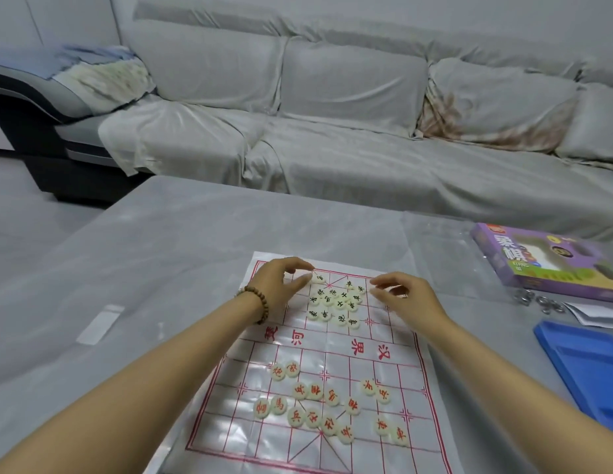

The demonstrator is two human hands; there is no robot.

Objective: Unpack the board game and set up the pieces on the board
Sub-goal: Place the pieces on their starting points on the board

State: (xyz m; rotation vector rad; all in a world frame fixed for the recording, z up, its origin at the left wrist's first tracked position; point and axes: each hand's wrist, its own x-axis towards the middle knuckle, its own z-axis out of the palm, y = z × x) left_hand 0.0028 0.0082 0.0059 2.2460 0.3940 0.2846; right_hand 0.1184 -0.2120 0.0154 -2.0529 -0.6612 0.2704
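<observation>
I am setting out the cream round black-lettered pieces (pixel 335 302) bunched on the far half of the white red-lined sheet board (pixel 332 350). My left hand (pixel 274 285) is pinching one piece (pixel 318 278) at the bunch's far-left edge, while my right hand (pixel 400 295) is hovering half-curled and seemingly empty at its right edge. Next, I judge, I am needing to spread them along the board's far rows.

Purple game box (pixel 551 265): large "象棋". Board (pixel 329 343) river band: red "楚河", "汉界". Red pieces (pixel 278 405): "馬", "車". Black pieces (pixel 335 302): characters too small to read.

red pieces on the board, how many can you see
16 red pieces, all on the near half of the board: two upper left, three mid-row, three right of centre, two far left, four along the lower middle, two lower right. None seem hidden.
</observation>
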